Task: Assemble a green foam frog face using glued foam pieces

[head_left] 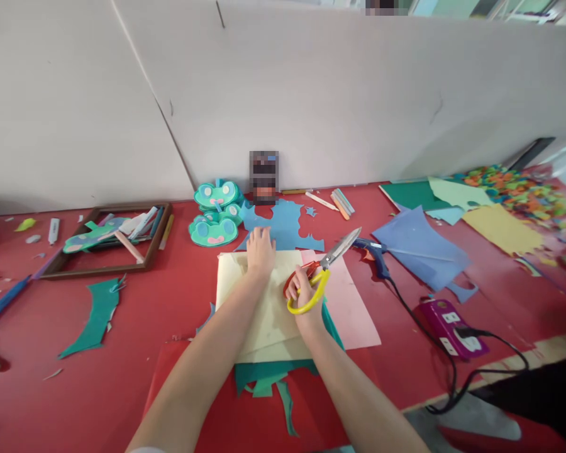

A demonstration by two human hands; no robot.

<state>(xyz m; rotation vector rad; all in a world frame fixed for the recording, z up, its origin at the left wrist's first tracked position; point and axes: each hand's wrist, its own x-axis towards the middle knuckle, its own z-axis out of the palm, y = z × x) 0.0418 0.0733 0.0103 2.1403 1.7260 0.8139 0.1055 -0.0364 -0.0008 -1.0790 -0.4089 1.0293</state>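
My right hand point(304, 292) is closed around scissors point(334, 251) with one yellow and one red handle loop, blades pointing up and to the right. Under it lies a stack of cream felt sheets point(273, 336), with a pink sheet point(353, 308) showing at the right and green felt below. My left hand point(261, 251) rests at the far edge of the stack, its fingers reaching onto a cut-out blue felt sheet point(287, 223); they look spread, with nothing visible in them. Just left of that sheet sit teal felt face shapes point(214, 233), stacked together.
A brown frame point(108, 270) holding pens and felt pieces is at the left, near a green scrap point(94, 318). To the right are a blue glue gun point(377, 258), a periwinkle felt sheet point(419, 245) and a purple power strip point(453, 327) with cables. A wall point(321, 100) stands behind.
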